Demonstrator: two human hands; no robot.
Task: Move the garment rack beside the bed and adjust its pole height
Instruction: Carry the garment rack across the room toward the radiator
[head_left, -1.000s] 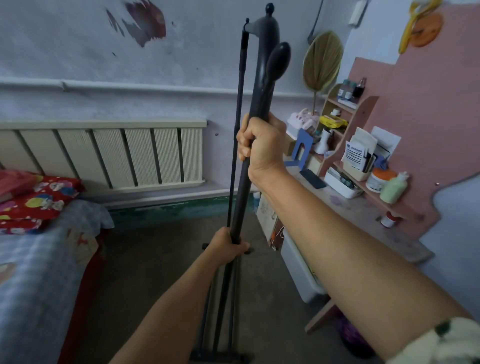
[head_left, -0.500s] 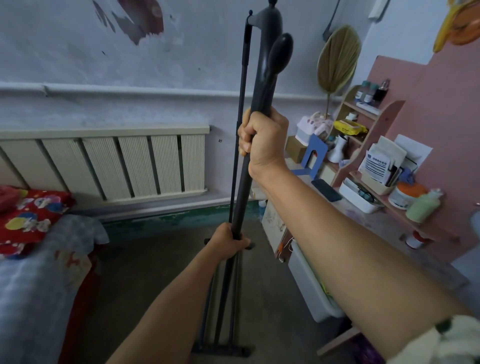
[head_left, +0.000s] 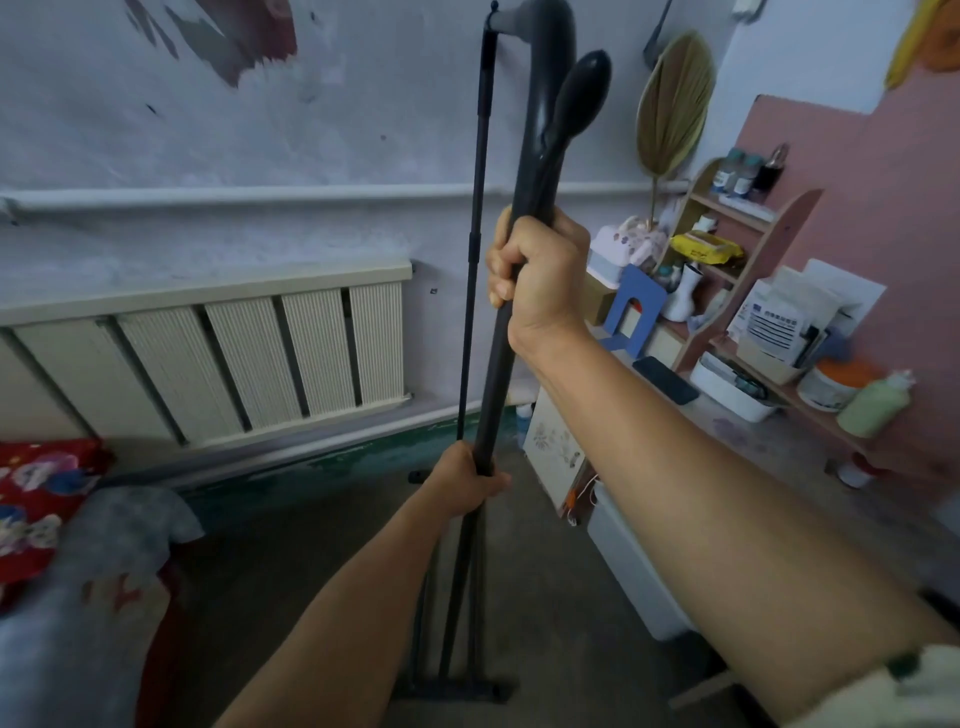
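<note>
The black garment rack stands upright in front of me, its base bar on the floor and its rounded top end reaching the frame's upper edge. My right hand is wrapped around the thick upper pole at chest height. My left hand grips the same pole lower down, near a small black knob. A thin second pole runs parallel just to the left. The bed, with a grey checked cover and red patterned bedding, lies at the lower left.
A cream radiator lines the far wall behind the rack. To the right is a cluttered desk with pink shelves, bottles, boxes and a woven fan. A white box sits under the desk. Bare floor lies between bed and desk.
The rack's top now reaches higher in view and the base sits a little further right. Both hands keep their grips on the pole. My view has shifted right, showing less bed.
</note>
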